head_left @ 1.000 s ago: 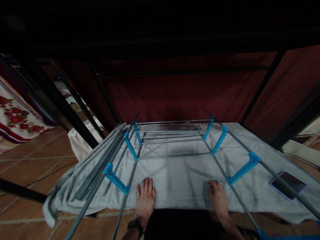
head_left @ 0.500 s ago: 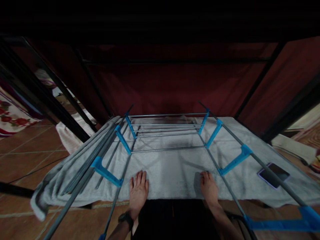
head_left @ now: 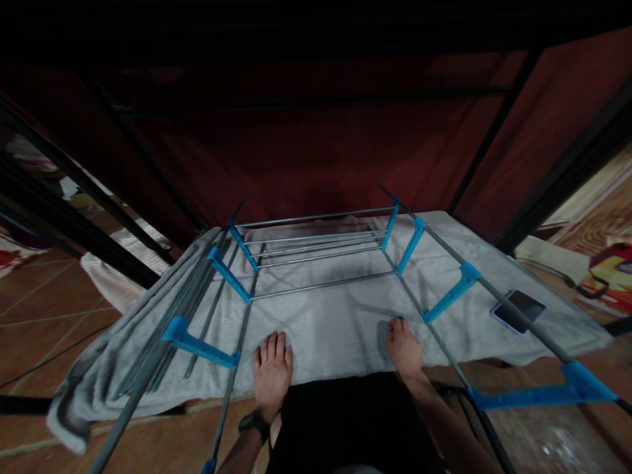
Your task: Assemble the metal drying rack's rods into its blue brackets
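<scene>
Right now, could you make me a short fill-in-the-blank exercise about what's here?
The connectors joining the grey rods are coloured ____.
Of the left hand and right hand, the ____ one has a dark wristband at its wrist.
The dark-screened device lies on the grey cloth, on the person's ____ side.
Missing words: blue; left; right.

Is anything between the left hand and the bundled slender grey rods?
Yes: the grey tubular rack's left side, with blue plastic brackets, stands between the left hand and the bundled rods; a lone grey rod lies there.
</scene>
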